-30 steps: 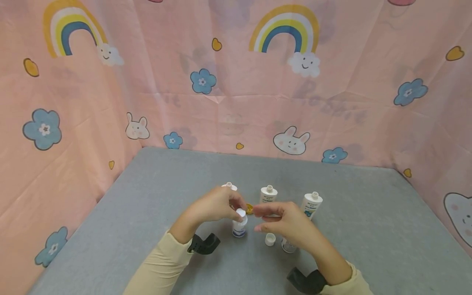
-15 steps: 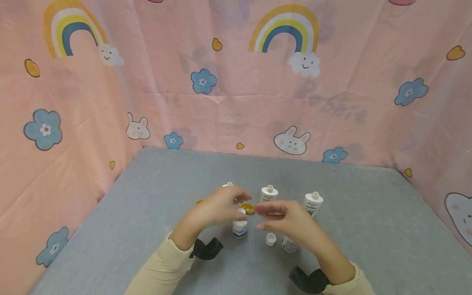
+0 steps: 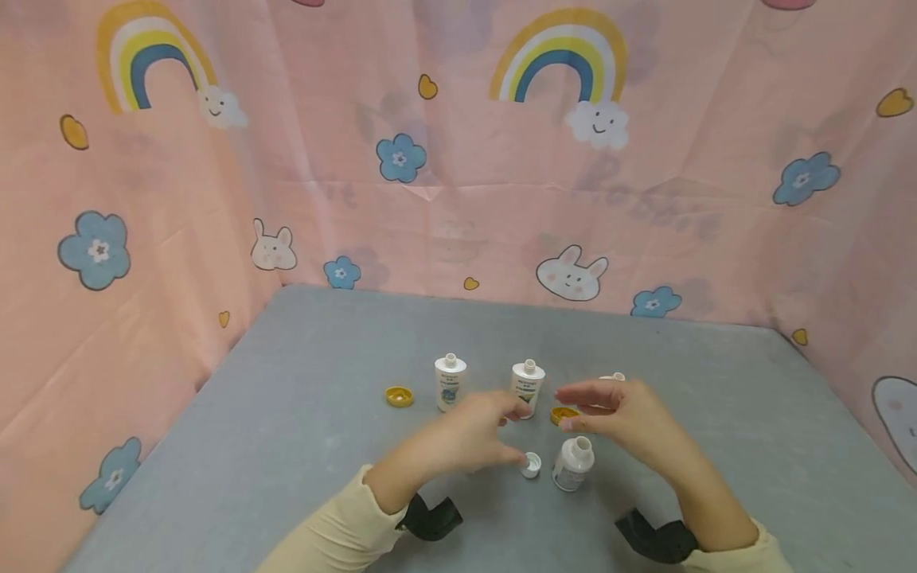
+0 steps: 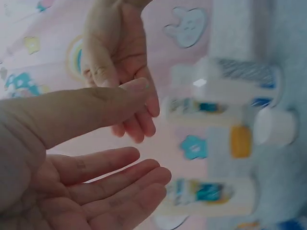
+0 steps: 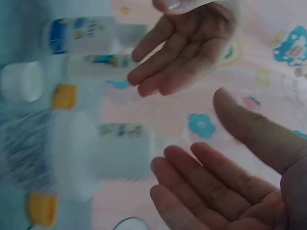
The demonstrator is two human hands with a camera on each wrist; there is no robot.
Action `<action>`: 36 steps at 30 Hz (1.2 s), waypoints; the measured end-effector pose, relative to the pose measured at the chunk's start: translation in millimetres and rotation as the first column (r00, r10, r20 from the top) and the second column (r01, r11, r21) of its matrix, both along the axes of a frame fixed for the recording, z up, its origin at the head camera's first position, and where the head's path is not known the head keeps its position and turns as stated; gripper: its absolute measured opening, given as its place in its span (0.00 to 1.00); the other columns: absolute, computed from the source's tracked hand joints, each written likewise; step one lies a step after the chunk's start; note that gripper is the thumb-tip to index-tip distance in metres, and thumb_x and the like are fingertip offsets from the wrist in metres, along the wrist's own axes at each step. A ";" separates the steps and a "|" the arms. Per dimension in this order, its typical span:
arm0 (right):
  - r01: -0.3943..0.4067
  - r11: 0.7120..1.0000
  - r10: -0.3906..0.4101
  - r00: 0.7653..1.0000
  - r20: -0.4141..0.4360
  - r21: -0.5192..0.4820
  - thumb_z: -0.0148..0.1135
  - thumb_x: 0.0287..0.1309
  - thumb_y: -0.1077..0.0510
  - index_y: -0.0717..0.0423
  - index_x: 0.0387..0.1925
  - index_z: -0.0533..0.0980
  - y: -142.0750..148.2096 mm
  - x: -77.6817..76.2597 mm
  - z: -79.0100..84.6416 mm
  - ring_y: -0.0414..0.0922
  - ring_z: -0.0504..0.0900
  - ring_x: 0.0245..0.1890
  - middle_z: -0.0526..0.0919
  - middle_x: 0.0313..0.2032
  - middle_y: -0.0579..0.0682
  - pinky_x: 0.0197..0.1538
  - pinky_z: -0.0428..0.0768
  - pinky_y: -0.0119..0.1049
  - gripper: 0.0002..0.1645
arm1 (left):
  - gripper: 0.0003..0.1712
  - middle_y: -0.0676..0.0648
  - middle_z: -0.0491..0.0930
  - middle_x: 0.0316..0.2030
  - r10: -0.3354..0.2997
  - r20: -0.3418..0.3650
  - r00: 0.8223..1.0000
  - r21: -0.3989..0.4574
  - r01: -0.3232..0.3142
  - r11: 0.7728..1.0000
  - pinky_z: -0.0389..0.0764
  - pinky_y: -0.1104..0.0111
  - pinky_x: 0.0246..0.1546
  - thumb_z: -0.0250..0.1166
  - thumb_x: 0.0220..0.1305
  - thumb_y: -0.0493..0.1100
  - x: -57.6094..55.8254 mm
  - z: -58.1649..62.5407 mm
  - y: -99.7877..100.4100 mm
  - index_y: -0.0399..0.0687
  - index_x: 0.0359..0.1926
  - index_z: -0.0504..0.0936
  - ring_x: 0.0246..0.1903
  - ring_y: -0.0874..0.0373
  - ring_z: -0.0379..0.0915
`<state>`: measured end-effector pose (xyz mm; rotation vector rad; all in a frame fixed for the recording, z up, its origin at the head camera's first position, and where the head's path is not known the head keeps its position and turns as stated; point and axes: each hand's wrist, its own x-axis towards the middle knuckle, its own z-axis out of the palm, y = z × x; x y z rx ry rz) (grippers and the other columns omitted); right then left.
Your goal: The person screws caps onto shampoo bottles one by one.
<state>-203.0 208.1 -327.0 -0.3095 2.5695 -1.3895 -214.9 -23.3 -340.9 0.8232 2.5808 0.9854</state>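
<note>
My left hand (image 3: 466,434) reaches over the grey table with thumb and fingers spread and nothing between them. Its thumb tip overlaps a loose white cap (image 3: 531,465) in the head view. Just right of that cap stands a small white bottle (image 3: 573,463) with a bare neck. My right hand (image 3: 637,422) hovers above and behind this bottle, fingers extended and thumb apart, holding nothing. The left wrist view shows another small white bottle (image 4: 240,81) with a blue-edged label; the left hand hides it in the head view.
Behind the hands stand taller white bottles with bare nozzles, one at left (image 3: 450,382), one in the middle (image 3: 528,387), and one mostly hidden by the right hand. Yellow caps lie at left (image 3: 399,396) and near the right fingers (image 3: 563,415). A pink printed curtain (image 3: 458,183) surrounds the table.
My left hand has let go of the small bottle's white top, spread its fingers and moved right towards the loose cap. My right hand has shifted right, uncovering the bare-necked small bottle.
</note>
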 end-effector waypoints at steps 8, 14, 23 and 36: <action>-0.098 0.992 0.102 0.993 0.056 -0.080 0.73 0.55 0.54 0.66 0.61 0.74 26.6 -1.2 -25.7 0.61 0.76 0.63 0.78 0.60 0.65 0.58 0.82 0.41 0.35 | 0.37 0.47 0.80 0.60 0.006 -0.005 1.000 -0.072 -0.006 0.997 0.78 0.67 0.60 0.78 0.51 0.44 6.8 -18.1 16.3 0.42 0.62 0.77 0.59 0.56 0.76; -0.218 0.962 0.239 0.963 0.124 -0.163 0.73 0.55 0.58 0.70 0.63 0.71 37.1 -9.5 -42.4 0.65 0.74 0.64 0.75 0.62 0.69 0.59 0.81 0.42 0.37 | 0.38 0.45 0.81 0.58 0.026 0.015 1.000 -0.059 -0.025 0.998 0.79 0.67 0.59 0.78 0.51 0.43 7.9 -29.9 19.3 0.40 0.63 0.76 0.59 0.55 0.77; -0.302 0.915 0.361 0.909 0.209 -0.267 0.72 0.56 0.60 0.72 0.62 0.71 46.4 -15.9 -60.6 0.25 0.78 0.53 0.80 0.61 0.59 0.51 0.79 0.25 0.36 | 0.39 0.46 0.81 0.57 0.022 0.025 0.999 -0.088 -0.020 0.996 0.78 0.69 0.57 0.79 0.49 0.42 5.5 -47.7 30.8 0.40 0.63 0.75 0.58 0.56 0.77; -0.355 0.880 0.431 0.876 0.217 -0.317 0.71 0.56 0.63 0.74 0.60 0.72 48.8 -23.3 -72.0 0.30 0.81 0.53 0.84 0.57 0.52 0.53 0.78 0.25 0.33 | 0.37 0.49 0.83 0.55 0.001 0.056 0.998 -0.067 0.003 0.998 0.78 0.72 0.56 0.80 0.47 0.42 -1.7 -60.9 30.6 0.43 0.60 0.79 0.55 0.60 0.79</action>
